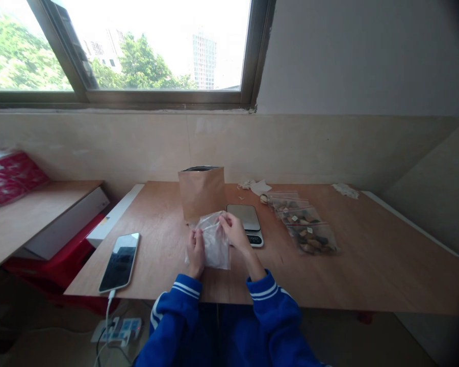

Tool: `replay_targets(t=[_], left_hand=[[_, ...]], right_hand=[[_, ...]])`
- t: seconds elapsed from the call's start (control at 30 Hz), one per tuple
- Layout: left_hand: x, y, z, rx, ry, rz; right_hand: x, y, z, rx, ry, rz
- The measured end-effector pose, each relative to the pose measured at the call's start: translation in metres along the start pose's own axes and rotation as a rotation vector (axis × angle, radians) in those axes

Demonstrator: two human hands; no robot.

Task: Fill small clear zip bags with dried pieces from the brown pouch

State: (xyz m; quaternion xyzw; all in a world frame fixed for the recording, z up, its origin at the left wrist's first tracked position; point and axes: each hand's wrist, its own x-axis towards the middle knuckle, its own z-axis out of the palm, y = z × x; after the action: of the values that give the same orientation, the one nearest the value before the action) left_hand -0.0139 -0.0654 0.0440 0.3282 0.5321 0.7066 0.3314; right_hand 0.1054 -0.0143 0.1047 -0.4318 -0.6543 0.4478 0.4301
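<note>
Near the front edge of the wooden table point(145, 270), just left of its middle, both hands grip a crumpled clear bag point(214, 250). The bag stands on the tabletop, its upper part gathered between them. The left hand point(196, 252) is at the bag's left side, its fingers point(194, 237) held together and pinched on the plastic. The right hand point(234, 232) reaches over the top right of the bag, its fingers point(225, 220) together and clamped on the upper edge. Blue sleeves point(172, 321) with white stripes run back from both wrists.

Just behind the clear bag, a brown paper bag point(202, 194) stands upright with its dark mouth open. A digital scale point(247, 224) sits just right of the right hand, close to the clear bag. Farther right, a row of zip bags point(304, 227) lies overlapping, holding brown lumps and small labels. Crumpled tissue point(257, 187) lies near the back edge, with another piece point(345, 190) toward the back right corner.

At the left edge, a phone point(119, 262) lies face up with a cable point(109, 311) dropping over the front edge toward a power strip point(117, 329) below.
</note>
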Motion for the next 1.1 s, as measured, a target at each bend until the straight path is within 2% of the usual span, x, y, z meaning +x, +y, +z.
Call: replay_targets(t=[0.1,0.2,0.27,0.33,0.47,0.57,0.67,0.73,0.83,0.9,0.93,1.0,1.1], left_hand=[[-0.003,0.017,0.01,0.057,-0.091,0.0],[-0.004,0.035,0.018,0.115,-0.082,0.07],[-0.006,0.044,0.019,0.134,-0.059,0.092],[-0.008,0.05,0.018,0.146,-0.037,0.102],[-0.011,0.057,0.012,0.195,0.01,0.081],[-0.008,0.06,0.005,0.237,-0.013,0.05],[0.0,0.057,-0.007,0.318,0.01,0.053],[0.005,0.051,-0.016,0.37,0.078,0.058],[0.008,0.036,-0.029,0.406,0.096,0.033],[0.007,0.025,-0.034,0.432,0.075,-0.004],[0.006,0.02,-0.035,0.458,0.078,-0.019],[0.005,0.013,-0.036,0.54,0.105,-0.044],[0.005,0.012,-0.034,0.68,0.13,0.001]], right_hand=[[0.002,-0.014,-0.012,0.086,0.132,0.002],[-0.004,-0.025,-0.019,0.175,0.223,0.035],[-0.013,-0.024,-0.019,0.256,0.189,0.095],[-0.024,-0.018,-0.017,0.316,0.09,0.157],[-0.043,0.002,-0.006,0.351,-0.068,0.192],[-0.05,0.017,-0.002,0.385,-0.069,0.168],[-0.05,0.036,-0.02,0.341,-0.031,0.126],[-0.049,0.052,-0.048,0.192,0.108,0.091],[-0.05,0.083,-0.103,-0.225,0.534,-0.023],[-0.055,0.102,-0.133,-0.576,0.774,0.006],[-0.058,0.111,-0.143,-0.701,0.853,0.054],[-0.066,0.123,-0.153,-0.872,0.943,0.136],[-0.076,0.131,-0.156,-0.982,0.943,0.193]])
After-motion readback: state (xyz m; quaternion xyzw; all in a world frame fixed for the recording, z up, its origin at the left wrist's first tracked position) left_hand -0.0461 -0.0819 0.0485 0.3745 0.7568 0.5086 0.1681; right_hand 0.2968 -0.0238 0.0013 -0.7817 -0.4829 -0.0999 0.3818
